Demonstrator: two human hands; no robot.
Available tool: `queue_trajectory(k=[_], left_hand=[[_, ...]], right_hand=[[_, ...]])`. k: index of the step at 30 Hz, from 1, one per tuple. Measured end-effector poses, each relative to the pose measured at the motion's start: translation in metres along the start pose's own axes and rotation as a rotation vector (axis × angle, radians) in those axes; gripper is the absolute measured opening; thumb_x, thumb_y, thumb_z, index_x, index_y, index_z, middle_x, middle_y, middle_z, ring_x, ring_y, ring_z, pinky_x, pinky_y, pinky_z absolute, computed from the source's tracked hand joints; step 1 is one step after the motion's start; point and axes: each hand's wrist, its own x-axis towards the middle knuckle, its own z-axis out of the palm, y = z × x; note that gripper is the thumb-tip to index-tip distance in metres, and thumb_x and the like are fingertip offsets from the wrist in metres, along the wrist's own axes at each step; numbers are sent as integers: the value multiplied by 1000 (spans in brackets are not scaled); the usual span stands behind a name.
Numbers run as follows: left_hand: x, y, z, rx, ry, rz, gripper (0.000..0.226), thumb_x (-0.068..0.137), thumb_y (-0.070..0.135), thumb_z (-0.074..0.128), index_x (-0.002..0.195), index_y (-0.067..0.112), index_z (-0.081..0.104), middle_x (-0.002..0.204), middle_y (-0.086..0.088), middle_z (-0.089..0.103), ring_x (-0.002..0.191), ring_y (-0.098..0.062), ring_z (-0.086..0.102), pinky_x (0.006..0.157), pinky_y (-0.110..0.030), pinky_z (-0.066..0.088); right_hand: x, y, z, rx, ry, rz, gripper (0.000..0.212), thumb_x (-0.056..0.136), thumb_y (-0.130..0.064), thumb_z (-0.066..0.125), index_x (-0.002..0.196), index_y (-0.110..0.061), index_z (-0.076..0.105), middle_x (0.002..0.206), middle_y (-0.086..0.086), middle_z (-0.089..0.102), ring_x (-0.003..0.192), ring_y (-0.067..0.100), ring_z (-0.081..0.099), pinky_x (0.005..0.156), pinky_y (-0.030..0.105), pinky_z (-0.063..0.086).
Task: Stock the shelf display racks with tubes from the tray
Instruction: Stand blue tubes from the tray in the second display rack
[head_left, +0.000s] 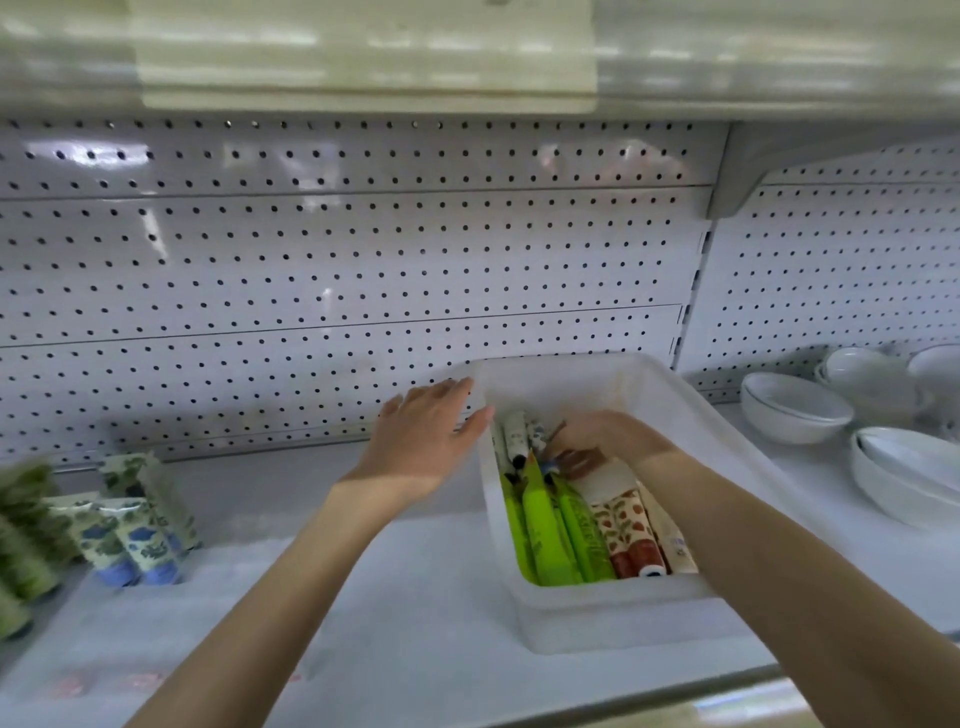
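Now the left hand (423, 441) lies open, fingers straight, against the left wall of the white tray (613, 613) on the shelf (405, 597). The right hand (608, 434) reaches among the tubes (550, 530) inside the tray; I cannot tell whether it grips one.

White perforated pegboard (363, 260) fills the middle of the frame. A glossy upper shelf (753, 62) spans the top, reflecting lights. White bowls (795, 408) stand at right on the lower shelf (415, 571).
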Motion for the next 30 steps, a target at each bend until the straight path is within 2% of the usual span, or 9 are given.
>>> queue_trajectory(k=[2, 5, 10, 13, 17, 21, 25, 28, 30], left_hand=[[3, -2, 1, -28, 15, -4, 54, 98, 48, 26, 144, 21, 28, 149, 4, 34, 134, -19, 33, 109, -35, 23], [5, -2, 2, -76, 17, -9, 54, 98, 48, 27, 144, 21, 29, 148, 4, 35, 134, -18, 34, 108, -35, 24], [17, -7, -1, -206, 30, -39, 49, 97, 45, 35, 140, 21, 38, 146, 3, 40, 129, -19, 40, 106, -38, 32], [23, -9, -2, -446, 52, -80, 44, 96, 42, 42, 134, 21, 48, 138, 3, 48, 121, -16, 47, 100, -31, 36], [31, -7, -9, -674, 145, -50, 31, 94, 36, 49, 116, 18, 61, 121, 7, 60, 116, -6, 51, 87, -17, 34], [36, -1, -18, -937, 233, 11, 10, 91, 22, 57, 93, 17, 65, 91, 14, 67, 82, 13, 60, 73, -4, 42], [37, 2, -19, -986, 287, 51, 2, 87, 17, 63, 86, 19, 65, 89, 10, 69, 79, 4, 63, 74, -9, 46], [37, 5, -21, -1004, 330, 64, 8, 86, 17, 64, 79, 19, 61, 82, 9, 66, 73, 6, 60, 69, -7, 44], [37, 6, -22, -1012, 345, 65, 10, 88, 17, 61, 78, 16, 58, 76, 8, 62, 66, 7, 56, 66, -9, 42]], right_hand=[[-5, 0, -4, 46, -52, -24, 5, 89, -11, 61, 90, -7, 61, 69, 1, 57, 52, 8, 53, 56, 21, 50], [-10, -6, -6, 51, -111, -89, 10, 90, -7, 58, 80, -10, 58, 56, -5, 59, 49, 5, 52, 63, 23, 51], [-25, -22, -12, 168, 2, -244, 11, 87, -6, 63, 90, -4, 53, 73, 7, 65, 66, 12, 64, 67, 27, 53], [-40, -33, -18, 387, 41, -405, 28, 86, -5, 64, 111, -7, 50, 102, 9, 62, 92, 18, 63, 86, 33, 52], [-51, -41, -11, 479, -19, -637, 20, 84, -4, 67, 96, -14, 54, 89, 1, 58, 88, 19, 62, 95, 43, 50], [-57, -47, -5, 513, -46, -736, 30, 81, -5, 69, 109, -10, 58, 95, 3, 61, 90, 17, 65, 90, 33, 53], [-60, -48, -6, 570, -71, -800, 26, 82, 0, 67, 103, -12, 59, 101, 6, 60, 93, 17, 64, 85, 27, 51], [-63, -47, -8, 609, -147, -772, 22, 83, -13, 65, 104, -12, 59, 101, 2, 63, 95, 13, 63, 83, 23, 49], [-63, -47, -12, 672, -206, -730, 32, 79, -30, 61, 105, -12, 61, 104, 1, 66, 101, 15, 63, 89, 27, 49]])
